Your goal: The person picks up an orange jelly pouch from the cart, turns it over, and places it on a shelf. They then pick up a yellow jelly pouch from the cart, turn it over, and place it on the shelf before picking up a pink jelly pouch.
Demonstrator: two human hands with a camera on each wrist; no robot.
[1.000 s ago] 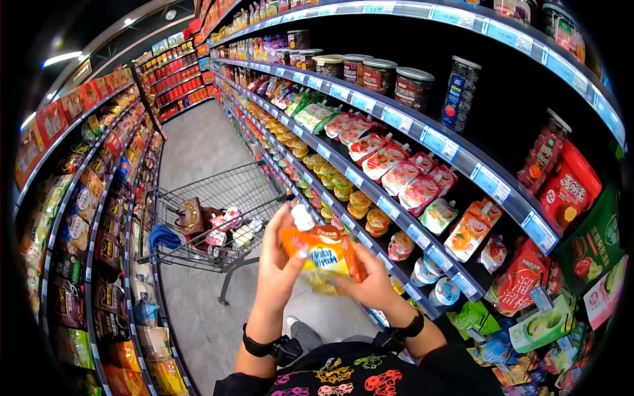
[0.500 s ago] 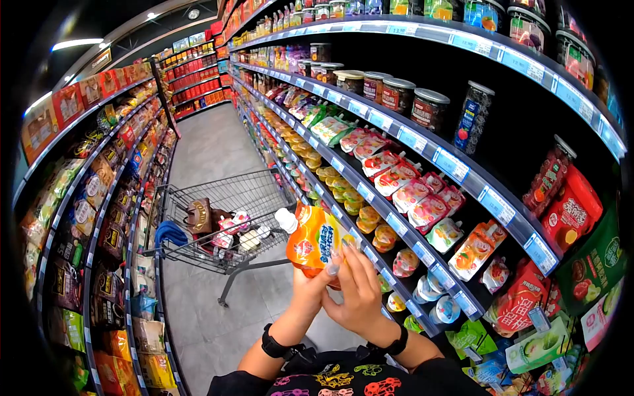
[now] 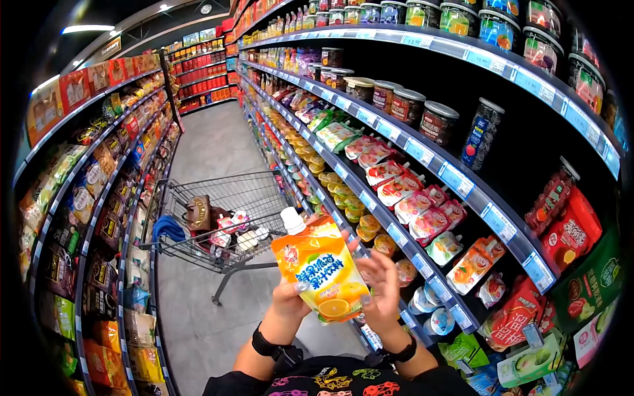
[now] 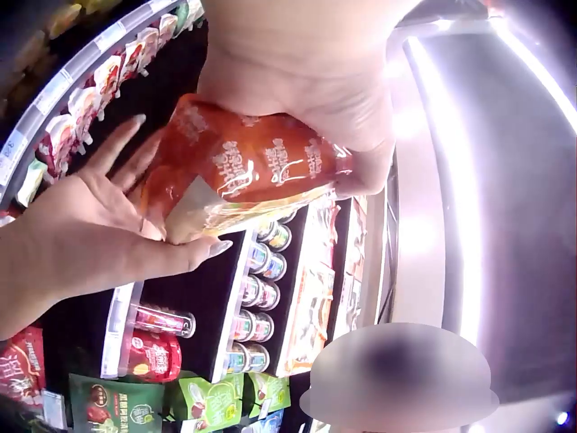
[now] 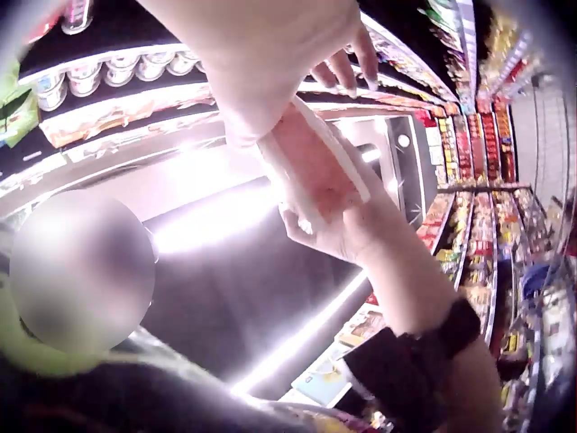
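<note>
Head view: the left hand [image 3: 289,302] clamps the spouted pouch [image 3: 325,272], nearer the camera than the cart [image 3: 246,266]. Right hand [image 3: 384,300]: fingers apart at the pouch's edge. Left fingertips behind the pouch: hidden.

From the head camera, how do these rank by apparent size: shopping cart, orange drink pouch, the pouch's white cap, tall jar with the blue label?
Largest to smallest:
1. Shopping cart
2. Orange drink pouch
3. Tall jar with the blue label
4. White cap

the pouch [image 3: 333,263] is orange, its cap [image 3: 292,221] white.
</note>
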